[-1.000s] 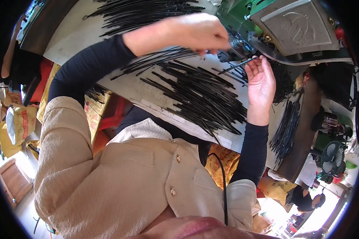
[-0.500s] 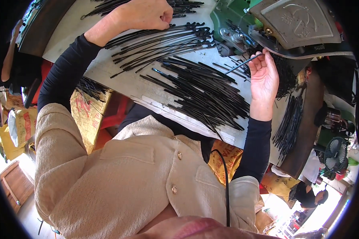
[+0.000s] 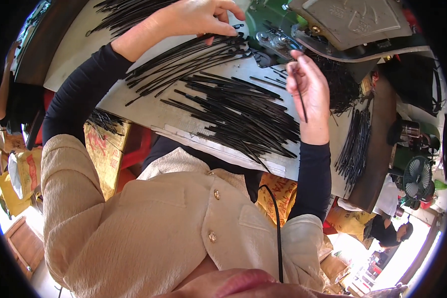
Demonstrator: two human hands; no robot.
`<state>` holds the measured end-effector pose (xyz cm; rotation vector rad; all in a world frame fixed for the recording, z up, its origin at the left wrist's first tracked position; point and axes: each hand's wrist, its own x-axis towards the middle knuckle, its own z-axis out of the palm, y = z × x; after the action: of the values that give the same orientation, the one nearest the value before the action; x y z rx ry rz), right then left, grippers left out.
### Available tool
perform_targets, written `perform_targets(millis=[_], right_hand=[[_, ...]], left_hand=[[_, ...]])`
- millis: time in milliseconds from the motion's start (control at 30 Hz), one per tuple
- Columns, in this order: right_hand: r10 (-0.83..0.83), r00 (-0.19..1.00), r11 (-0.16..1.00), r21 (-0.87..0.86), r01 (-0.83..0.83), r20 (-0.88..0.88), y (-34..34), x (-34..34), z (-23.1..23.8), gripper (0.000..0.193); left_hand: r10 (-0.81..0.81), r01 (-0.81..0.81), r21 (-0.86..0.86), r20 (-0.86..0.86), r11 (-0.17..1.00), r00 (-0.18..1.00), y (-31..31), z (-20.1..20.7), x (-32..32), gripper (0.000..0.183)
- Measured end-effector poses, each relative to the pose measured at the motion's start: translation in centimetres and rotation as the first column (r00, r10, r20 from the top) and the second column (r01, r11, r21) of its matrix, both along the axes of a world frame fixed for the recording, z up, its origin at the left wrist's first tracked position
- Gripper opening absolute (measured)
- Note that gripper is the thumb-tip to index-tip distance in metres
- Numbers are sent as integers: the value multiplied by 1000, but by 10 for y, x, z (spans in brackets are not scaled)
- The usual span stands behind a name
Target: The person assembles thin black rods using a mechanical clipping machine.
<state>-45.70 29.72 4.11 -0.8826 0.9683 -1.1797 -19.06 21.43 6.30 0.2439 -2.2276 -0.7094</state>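
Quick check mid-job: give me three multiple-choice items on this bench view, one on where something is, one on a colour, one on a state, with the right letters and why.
1. Where is the left hand?
A. on the far pile of strips
B. on the fan
C. in the lap

2. What colour is the machine body under the grey cover?
A. red
B. green
C. white

3. What is the state of the right hand?
A. empty and flat on the table
B. pinching one black strip
C. gripping the cover

Answers:
1. A, its fingertips rest on the strips at the pile's far end.
2. B, green metal shows beside the cover.
3. B, thumb and fingers close on a single thin strip that hangs down across the palm, near the machine.
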Motion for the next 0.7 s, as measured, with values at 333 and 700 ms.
perform_targets(millis=[333,700], right_hand=[[105,954,994,19,-104,-282,6,16,10,26],[18,971,999,-21,-24,-238,18,15,5,24]], left_hand=[[189,-291,625,226,725,956,9,-12,-51,28],[190,-143,525,-36,839,981,18,-30,-57,30]])
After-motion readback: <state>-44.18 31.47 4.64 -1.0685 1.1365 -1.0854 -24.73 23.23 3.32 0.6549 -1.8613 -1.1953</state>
